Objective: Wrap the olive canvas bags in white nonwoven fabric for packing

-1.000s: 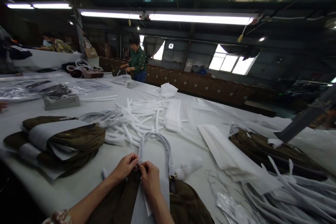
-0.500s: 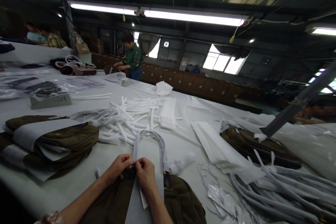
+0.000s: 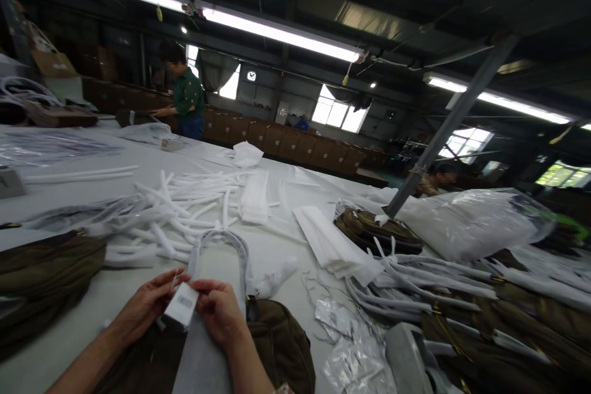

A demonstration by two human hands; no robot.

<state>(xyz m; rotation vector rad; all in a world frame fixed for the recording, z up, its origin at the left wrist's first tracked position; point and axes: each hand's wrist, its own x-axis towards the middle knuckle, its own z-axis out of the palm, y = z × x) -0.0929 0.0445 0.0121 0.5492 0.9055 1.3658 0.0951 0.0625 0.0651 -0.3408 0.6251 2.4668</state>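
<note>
Left hand [image 3: 146, 306] and right hand [image 3: 220, 309], fingers pinched, hold a white barcode tag [image 3: 183, 303]; brown bag [image 3: 277, 338] lies beneath.

Head camera: it is worn on the person's head and looks forward and down, from above the left hand [image 3: 145, 308] and the right hand [image 3: 221, 314].
Hands: they are close to the camera, in the lower part of the view, left of its middle.
Brown bag: it is also close, and the bottom edge cuts it.
Table: the white table [image 3: 221, 261] is seen at a slant from above and runs away from the camera.
Lamps: the ceiling lamp [image 3: 281, 34] slopes down to the right; the view is tilted.
Windows: the middle window [image 3: 339, 111] is far away, beyond the table.
</note>
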